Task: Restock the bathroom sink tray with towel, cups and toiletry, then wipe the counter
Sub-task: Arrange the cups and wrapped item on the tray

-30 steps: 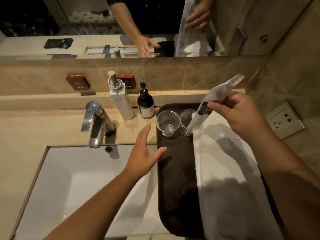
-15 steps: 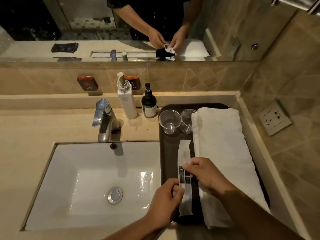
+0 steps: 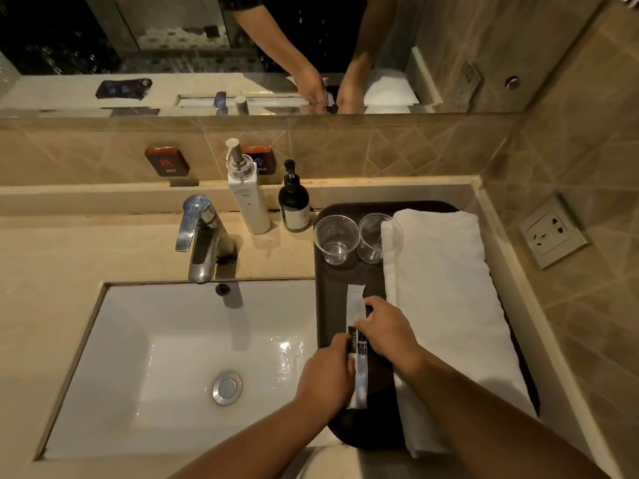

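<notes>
Partly under both hands (image 3: pixel 387 335), sachet (image 3: pixel 356 305).

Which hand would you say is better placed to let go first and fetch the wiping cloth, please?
Probably the left hand: it sits at the tray's sink-side edge, while the right hand lies across the toiletry packet.

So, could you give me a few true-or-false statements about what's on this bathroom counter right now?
1. Two clear cups stand at the far end of the dark tray. True.
2. The white towel lies in the sink basin. False: it lies along the tray's right side.
3. Both hands, left hand and right hand, touch the toiletry packet. True.
4. The dark pump bottle stands on the tray. False: it stands on the counter beside the white pump bottle.
</notes>
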The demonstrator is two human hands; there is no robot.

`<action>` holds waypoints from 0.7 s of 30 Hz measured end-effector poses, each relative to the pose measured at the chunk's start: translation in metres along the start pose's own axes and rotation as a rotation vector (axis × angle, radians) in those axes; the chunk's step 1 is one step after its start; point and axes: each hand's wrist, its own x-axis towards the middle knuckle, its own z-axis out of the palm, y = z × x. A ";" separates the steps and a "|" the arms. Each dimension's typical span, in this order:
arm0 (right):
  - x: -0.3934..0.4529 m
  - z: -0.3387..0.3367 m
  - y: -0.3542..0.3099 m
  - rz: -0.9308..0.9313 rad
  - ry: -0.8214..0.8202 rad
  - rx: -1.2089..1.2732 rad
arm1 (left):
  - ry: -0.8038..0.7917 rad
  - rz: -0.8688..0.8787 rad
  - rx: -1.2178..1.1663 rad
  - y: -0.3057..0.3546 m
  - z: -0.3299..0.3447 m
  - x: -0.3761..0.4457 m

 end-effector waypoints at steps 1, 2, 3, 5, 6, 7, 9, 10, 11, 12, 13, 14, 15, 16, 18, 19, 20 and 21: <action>0.000 0.002 0.000 -0.018 0.008 -0.034 | -0.029 0.011 0.060 0.001 -0.001 0.001; 0.000 0.003 -0.001 -0.035 0.012 -0.067 | -0.058 0.023 0.119 0.002 -0.001 0.003; 0.000 0.004 -0.001 -0.052 0.019 -0.105 | -0.081 0.034 0.178 0.003 -0.001 0.005; 0.001 0.004 -0.002 -0.085 0.033 -0.184 | -0.119 0.052 0.284 0.005 -0.002 0.008; 0.002 0.003 -0.002 -0.103 0.036 -0.219 | -0.134 0.061 0.330 0.006 -0.003 0.009; 0.003 0.002 -0.002 -0.120 0.037 -0.247 | -0.148 0.070 0.373 0.007 -0.004 0.009; 0.003 0.001 -0.002 -0.144 0.025 -0.295 | -0.179 0.087 0.444 0.010 -0.006 0.009; 0.003 0.001 -0.002 -0.148 0.018 -0.314 | -0.190 0.093 0.475 0.011 -0.006 0.009; 0.004 0.001 -0.001 -0.150 0.013 -0.327 | -0.197 0.097 0.501 0.012 -0.006 0.009; 0.004 0.001 -0.001 -0.152 0.009 -0.335 | -0.202 0.101 0.521 0.012 -0.006 0.008; 0.005 0.001 0.000 -0.155 0.007 -0.339 | -0.206 0.103 0.539 0.012 -0.005 0.008; 0.005 0.001 0.001 -0.158 0.007 -0.340 | -0.212 0.105 0.554 0.011 -0.004 0.007; 0.005 0.001 0.002 -0.161 0.007 -0.339 | -0.218 0.108 0.569 0.010 -0.004 0.007; 0.005 0.001 0.003 -0.163 0.007 -0.338 | -0.223 0.111 0.582 0.010 -0.003 0.006; 0.005 0.001 0.006 -0.171 0.005 -0.336 | -0.227 0.119 0.592 0.008 -0.001 0.005; 0.005 0.001 0.007 -0.174 0.003 -0.335 | -0.227 0.123 0.597 0.007 -0.001 0.005; 0.005 0.001 0.007 -0.178 0.003 -0.333 | -0.226 0.124 0.603 0.007 -0.001 0.005; 0.005 0.002 0.008 -0.181 0.005 -0.332 | -0.227 0.122 0.607 0.007 -0.001 0.005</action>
